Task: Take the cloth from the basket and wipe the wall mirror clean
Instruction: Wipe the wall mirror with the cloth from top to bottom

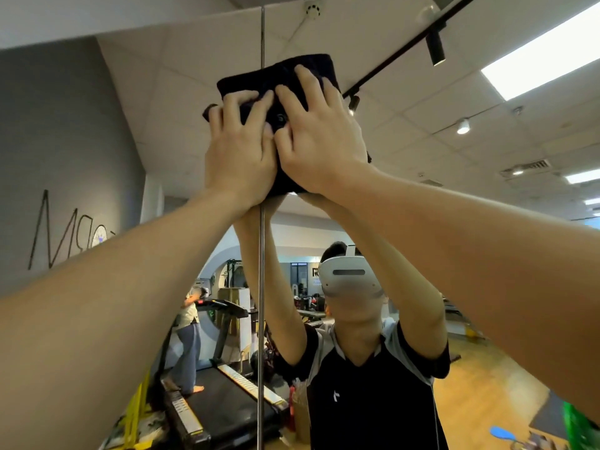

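Pressing the folded dark terry cloth (285, 79) flat against the big glass wall mirror (454, 151), left hand (240, 151) and right hand (319, 141) fingers spread; I'd sweep toward 6 o'clock with overlapping strokes.

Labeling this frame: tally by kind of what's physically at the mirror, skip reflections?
hands: 2, left hand and right hand, both pressing on the cloth
dark cloth: 1, flat against the glass
wall mirror: 1, with a vertical seam
Total: 4
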{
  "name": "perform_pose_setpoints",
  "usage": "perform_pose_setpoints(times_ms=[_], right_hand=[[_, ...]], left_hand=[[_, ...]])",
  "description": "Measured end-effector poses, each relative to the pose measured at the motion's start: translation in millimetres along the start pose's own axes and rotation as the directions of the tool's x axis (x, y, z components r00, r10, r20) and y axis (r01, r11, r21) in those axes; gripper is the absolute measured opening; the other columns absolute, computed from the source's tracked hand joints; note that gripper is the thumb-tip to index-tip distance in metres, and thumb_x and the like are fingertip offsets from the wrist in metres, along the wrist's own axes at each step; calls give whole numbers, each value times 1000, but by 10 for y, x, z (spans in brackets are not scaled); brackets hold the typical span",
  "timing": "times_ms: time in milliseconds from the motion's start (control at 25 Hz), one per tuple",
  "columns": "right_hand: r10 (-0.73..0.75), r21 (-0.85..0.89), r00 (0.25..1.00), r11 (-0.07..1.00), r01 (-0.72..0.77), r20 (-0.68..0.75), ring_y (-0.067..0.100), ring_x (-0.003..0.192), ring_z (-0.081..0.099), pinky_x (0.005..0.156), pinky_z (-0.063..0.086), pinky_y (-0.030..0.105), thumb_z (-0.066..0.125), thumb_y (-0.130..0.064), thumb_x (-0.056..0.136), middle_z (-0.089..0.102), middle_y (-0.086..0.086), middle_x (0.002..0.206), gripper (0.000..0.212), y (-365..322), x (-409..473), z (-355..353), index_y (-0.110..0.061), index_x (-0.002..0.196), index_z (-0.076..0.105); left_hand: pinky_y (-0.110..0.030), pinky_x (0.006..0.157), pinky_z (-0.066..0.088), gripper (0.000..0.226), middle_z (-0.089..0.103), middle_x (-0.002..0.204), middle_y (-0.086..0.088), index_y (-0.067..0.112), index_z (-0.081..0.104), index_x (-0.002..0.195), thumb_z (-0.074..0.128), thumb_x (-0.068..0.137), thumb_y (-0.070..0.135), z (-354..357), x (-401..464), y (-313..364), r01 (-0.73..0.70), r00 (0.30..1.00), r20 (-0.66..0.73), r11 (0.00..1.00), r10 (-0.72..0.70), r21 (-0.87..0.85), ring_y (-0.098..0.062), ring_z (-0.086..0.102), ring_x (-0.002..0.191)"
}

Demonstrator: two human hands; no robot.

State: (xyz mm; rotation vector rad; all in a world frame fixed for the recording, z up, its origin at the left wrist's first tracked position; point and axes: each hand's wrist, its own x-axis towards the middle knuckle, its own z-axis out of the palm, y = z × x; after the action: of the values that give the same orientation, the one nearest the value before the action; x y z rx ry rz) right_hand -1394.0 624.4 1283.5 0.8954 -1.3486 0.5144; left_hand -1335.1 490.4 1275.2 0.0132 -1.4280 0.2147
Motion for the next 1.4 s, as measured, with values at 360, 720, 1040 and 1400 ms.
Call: perform_pose_setpoints(times_ms=[360, 720, 1040, 1400], right_hand=[[5, -7, 1000, 1000, -6, -22, 44, 152, 29, 125, 25, 52, 21, -46, 97, 30, 16, 168, 70, -101, -319, 30, -15, 156, 44], [-26, -60, 999, 998, 27, 21, 45, 154, 24, 127, 21, 51, 36, -48, 107, 23, 16, 171, 62, 11, -313, 29, -16, 159, 38], [-62, -29, 996, 998, 63, 58, 44, 156, 19, 128, 20, 49, 38, -46, 108, 18, 16, 172, 62, 372, -483, -154, -14, 161, 35], [-56, -11, 998, 998, 56, 20, 45, 154, 27, 126, 28, 52, 25, -49, 101, 26, 19, 169, 69, 1013, -702, -449, -13, 156, 43]], left_hand=[[-24, 98, 34, 58, 44, 151, -8, 20, 47, 154, 28, 100, 33, -58, -332, 38, -2, 1000, 5, 1000, 2, 17, -32, 39, 134], [-36, 110, 36, 55, 44, 151, -13, 15, 48, 153, 35, 100, 25, -30, -352, 119, -9, 1000, -6, 1000, 9, 13, -37, 38, 133], [-43, 116, 35, 54, 39, 154, -14, 16, 45, 155, 39, 102, 22, 84, -424, 556, 41, 999, 10, 999, -41, -2, -39, 33, 138], [-47, 117, 37, 54, 41, 154, -14, 15, 46, 154, 37, 102, 26, 343, -409, 1250, 15, 1000, 0, 1000, -15, 6, -38, 35, 139]])
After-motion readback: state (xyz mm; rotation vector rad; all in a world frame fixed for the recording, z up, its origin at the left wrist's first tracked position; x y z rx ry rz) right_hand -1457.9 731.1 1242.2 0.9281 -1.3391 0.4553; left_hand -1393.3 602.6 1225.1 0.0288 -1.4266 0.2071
